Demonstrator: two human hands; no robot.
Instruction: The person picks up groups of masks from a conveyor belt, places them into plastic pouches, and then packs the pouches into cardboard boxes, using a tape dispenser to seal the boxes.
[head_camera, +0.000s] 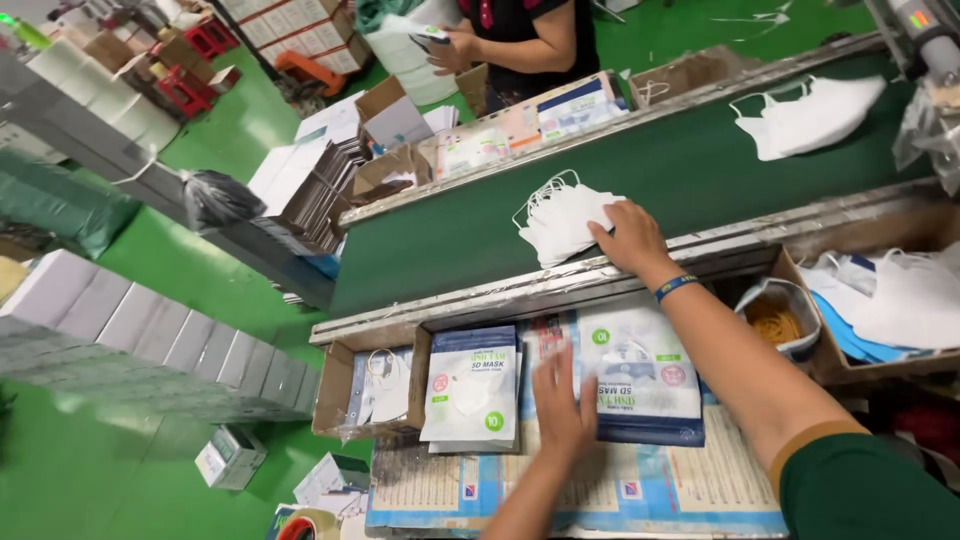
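1. Reaching out over the belt (700, 150), the right hand (628, 238) lies palm-down on a stack of white masks (560, 222), fingers spread across the top; whether they are curled under the stack I cannot tell.
2. Left hand (562, 402) hangs flat and released at the edge of the right pouch pile (640, 375) on the near tabletop (600, 490), touching it but grasping nothing.
3. Risk one, as I read it: the stack sits at the near edge of the belt, loops sticking out on its left side. A loose pinch could fan the masks apart or drop some behind the rail (480, 290).
4. Risk two: a loop could snag on the rail as the stack comes across.
5. Risk three: the left hand could nudge the top pouch askew; both piles look unevenly stacked.
6. Count: two hands at work, plus another person (520, 40) on the far side holding a pouch.
7. Two mask bundles on the belt: this one, and a second bundle (810, 115) far right.
8. Two pouch piles near: the right one, and a left pile (472, 385) beside it.
9. One box (335, 395) at left, holding loose masks; how many, too small to tell.
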